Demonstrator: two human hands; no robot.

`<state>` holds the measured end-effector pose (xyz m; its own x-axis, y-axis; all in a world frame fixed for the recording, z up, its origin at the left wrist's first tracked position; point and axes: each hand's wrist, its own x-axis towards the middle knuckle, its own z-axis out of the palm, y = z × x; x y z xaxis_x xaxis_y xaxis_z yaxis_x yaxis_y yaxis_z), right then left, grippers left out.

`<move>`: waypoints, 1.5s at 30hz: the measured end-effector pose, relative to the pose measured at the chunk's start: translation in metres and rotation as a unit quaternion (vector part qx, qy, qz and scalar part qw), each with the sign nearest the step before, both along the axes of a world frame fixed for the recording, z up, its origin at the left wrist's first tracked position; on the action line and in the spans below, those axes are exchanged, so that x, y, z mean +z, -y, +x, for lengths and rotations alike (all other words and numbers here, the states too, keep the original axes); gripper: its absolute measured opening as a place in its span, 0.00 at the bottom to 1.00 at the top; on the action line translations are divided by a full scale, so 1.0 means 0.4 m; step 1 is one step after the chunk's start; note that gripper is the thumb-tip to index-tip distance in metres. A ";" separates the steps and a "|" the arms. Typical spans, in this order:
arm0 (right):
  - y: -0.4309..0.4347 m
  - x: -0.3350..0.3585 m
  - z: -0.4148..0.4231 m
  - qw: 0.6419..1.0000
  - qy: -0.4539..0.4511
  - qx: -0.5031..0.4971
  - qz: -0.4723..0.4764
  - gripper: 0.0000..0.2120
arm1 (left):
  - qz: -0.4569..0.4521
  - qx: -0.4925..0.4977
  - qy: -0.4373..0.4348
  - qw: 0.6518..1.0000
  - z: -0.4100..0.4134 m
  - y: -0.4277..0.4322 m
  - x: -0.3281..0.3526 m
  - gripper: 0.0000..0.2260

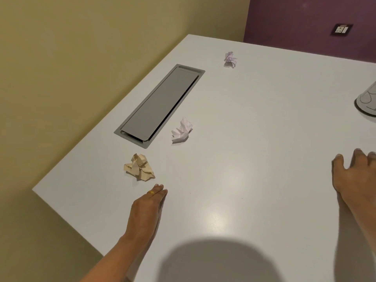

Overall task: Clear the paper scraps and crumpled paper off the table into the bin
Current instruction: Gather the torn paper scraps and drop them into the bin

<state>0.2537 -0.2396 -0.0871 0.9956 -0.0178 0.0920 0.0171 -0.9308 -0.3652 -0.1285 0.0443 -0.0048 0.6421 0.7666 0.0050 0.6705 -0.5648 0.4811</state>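
Left hand (pixel 145 212), right hand (pixel 355 176): fingers (pixel 161 193) released (nothing held); jagged crumpled beige paper (pixel 139 167) near.

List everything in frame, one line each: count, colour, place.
table: 1, white, fills most of view
cable hatch: 1, grey, recessed in table, left of centre
beige paper ball: 1, beige, on table, near left
white paper ball: 1, white, on table beside hatch's near end
far paper ball: 1, pale lilac-white, on table past hatch's far end
bin: 1, pale with dark lines, right edge, cropped; probably the bin
wall socket: 1, dark plate, purple wall, top right
left hand: 1, gold ring, fingers straight, empty, just short of beige ball
right hand: 1, fingers spread, empty, right side
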 end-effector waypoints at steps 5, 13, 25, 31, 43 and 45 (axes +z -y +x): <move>-0.035 0.086 -0.054 1.000 0.012 -0.002 -0.005 0.31 | -0.046 0.008 0.016 0.999 0.026 -0.016 0.030 0.08; -0.042 0.113 -0.069 0.999 -0.018 0.006 -0.032 0.27 | -0.031 -0.036 0.063 0.997 0.135 -0.021 0.032 0.07; -0.046 0.109 -0.068 0.998 -0.031 -0.008 -0.056 0.27 | 0.013 -0.276 0.061 0.959 0.654 0.067 0.056 0.12; -0.051 0.106 -0.072 0.998 -0.033 -0.008 -0.059 0.27 | 0.035 -0.341 0.065 0.937 0.924 0.155 0.078 0.17; -0.052 0.104 -0.072 0.997 -0.020 -0.022 -0.073 0.27 | 0.174 -0.481 0.091 0.854 1.304 0.402 0.213 0.14; -0.051 0.107 -0.072 0.997 -0.011 -0.026 -0.072 0.26 | 0.189 -0.490 0.078 0.847 1.340 0.429 0.217 0.13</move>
<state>0.2248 -0.2190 -0.0443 0.9954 -0.0580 0.0758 -0.0394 -0.9731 -0.2270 0.4074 -0.1273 0.0822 0.9383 -0.2098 0.2750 -0.2648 -0.9473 0.1805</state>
